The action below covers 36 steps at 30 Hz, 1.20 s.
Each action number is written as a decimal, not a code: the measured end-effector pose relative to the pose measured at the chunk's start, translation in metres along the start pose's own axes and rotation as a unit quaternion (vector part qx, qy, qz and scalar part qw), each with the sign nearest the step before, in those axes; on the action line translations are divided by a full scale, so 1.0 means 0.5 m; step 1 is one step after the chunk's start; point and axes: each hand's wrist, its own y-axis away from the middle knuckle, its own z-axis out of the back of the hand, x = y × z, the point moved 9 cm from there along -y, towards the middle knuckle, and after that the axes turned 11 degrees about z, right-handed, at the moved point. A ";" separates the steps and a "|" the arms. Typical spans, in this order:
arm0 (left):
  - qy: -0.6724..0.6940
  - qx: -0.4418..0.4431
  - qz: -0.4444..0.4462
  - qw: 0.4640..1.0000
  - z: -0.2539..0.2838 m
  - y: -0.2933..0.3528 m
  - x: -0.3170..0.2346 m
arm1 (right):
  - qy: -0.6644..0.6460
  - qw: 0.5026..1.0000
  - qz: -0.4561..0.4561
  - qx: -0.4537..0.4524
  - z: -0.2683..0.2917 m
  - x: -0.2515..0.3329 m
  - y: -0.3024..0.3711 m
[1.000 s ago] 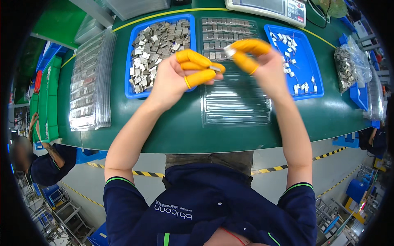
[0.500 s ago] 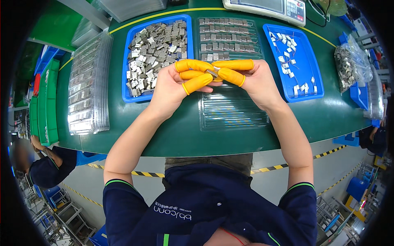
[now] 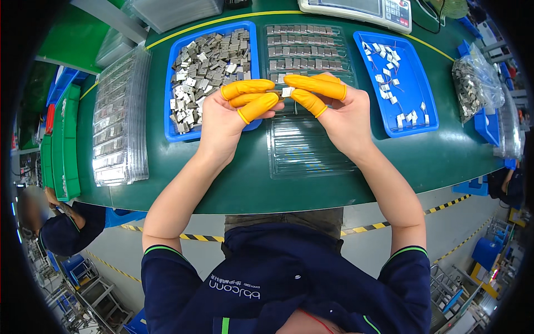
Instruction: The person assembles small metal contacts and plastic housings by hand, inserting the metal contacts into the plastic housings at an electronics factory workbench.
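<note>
My left hand [image 3: 228, 114] and my right hand [image 3: 345, 114] meet above the clear blister tray, with yellow covers on several fingers. Pinched between their fingertips is a small white-faced metal block [image 3: 287, 92]. A dark edge shows at its left side, beside my left fingertips, but its detail is too small to make out. Beneath and beyond my hands lies the clear tray [image 3: 311, 167]; rows of grey metal blocks [image 3: 303, 40] fill its far slots. A blue bin [image 3: 168, 111] heaped with similar grey and white blocks stands just left of my left hand.
Right of the tray, a shallow blue bin [image 3: 417, 83] holds white pieces with thin wires. Stacked clear trays [image 3: 119, 117] stand at the left, near green bins [image 3: 67, 139]. A scale [image 3: 361, 8] sits at the back, a bag of metal parts [image 3: 470, 89] far right. Another person [image 3: 67, 225] is at left.
My hands have drawn slightly apart and my fingertips have shifted on the block. It now shows a white face instead of a grey metal one.
</note>
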 end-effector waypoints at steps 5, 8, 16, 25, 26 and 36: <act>-0.070 -0.038 -0.012 0.997 0.011 -0.002 -0.001 | 0.167 0.972 0.154 0.051 -0.003 0.063 -0.013; -0.143 -0.059 -0.052 0.987 0.013 0.002 -0.010 | 0.184 0.967 0.167 0.059 -0.005 0.078 -0.016; -0.132 0.012 0.005 0.991 0.003 0.000 -0.001 | -0.053 0.994 0.002 0.096 -0.011 0.001 -0.006; -0.101 0.030 -0.005 0.994 -0.013 0.008 -0.002 | -0.118 0.987 -0.088 0.065 -0.029 -0.019 0.003; -0.109 0.009 -0.015 0.994 -0.012 0.008 -0.006 | -0.099 0.990 -0.086 0.043 -0.023 -0.020 0.004; -0.073 -0.056 -0.145 0.985 -0.012 0.018 -0.042 | 0.203 0.971 0.124 0.007 0.047 0.055 -0.034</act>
